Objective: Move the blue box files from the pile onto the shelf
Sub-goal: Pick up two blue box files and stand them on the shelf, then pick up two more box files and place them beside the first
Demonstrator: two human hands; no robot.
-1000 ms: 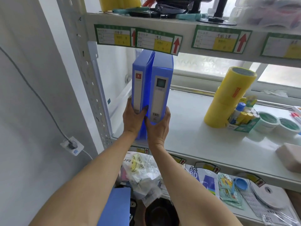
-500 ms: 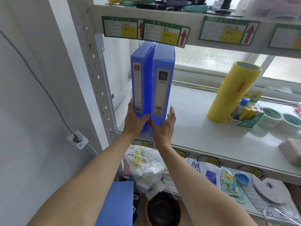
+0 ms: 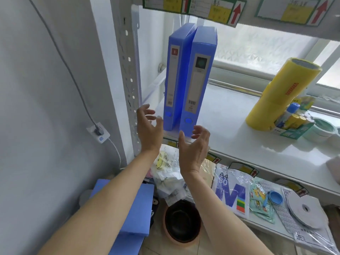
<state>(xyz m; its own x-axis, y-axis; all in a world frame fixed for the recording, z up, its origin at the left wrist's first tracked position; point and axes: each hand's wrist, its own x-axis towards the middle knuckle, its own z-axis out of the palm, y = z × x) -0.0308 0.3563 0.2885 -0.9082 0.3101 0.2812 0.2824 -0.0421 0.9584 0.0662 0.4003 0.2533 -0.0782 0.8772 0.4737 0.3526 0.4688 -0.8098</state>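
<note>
Two hands, both empty. Left hand [image 3: 149, 130]: fingers spread and curled, just in front of the shelf [image 3: 230, 129] edge, near the left file [image 3: 173, 78] but clear of it. Right hand [image 3: 194, 150]: open, fingers loosely curled, palm facing left, below and in front of the right file [image 3: 199, 80], touching nothing.

Two blue box files: upright on the white shelf at its left end, spines outward, side by side and touching at the front, tops splaying slightly apart. Each spine carries a white label strip and a round finger hole near the bottom.

One further blue file [image 3: 134, 208]: lying flat low down by the left forearm, partly hidden by it.

Shelf, right part: yellow tape rolls [image 3: 276, 92] stacked and leaning; just beside them a small carton of glue sticks [image 3: 292, 122]; green-lined tape rolls [image 3: 323, 127] at the far right.

Upper shelf edge: green-bordered labels [image 3: 211, 10] with yellow patches and red arrows.

Lower shelf: plastic bags [image 3: 171, 173], an A4 paper pack [image 3: 231, 192], a white reel [image 3: 305, 208].

Floor: a dark round bin [image 3: 182, 223].

Room: grey wall at left with a socket [image 3: 98, 132] and cable; perforated metal upright [image 3: 128, 70]; frosted window behind the shelf.
</note>
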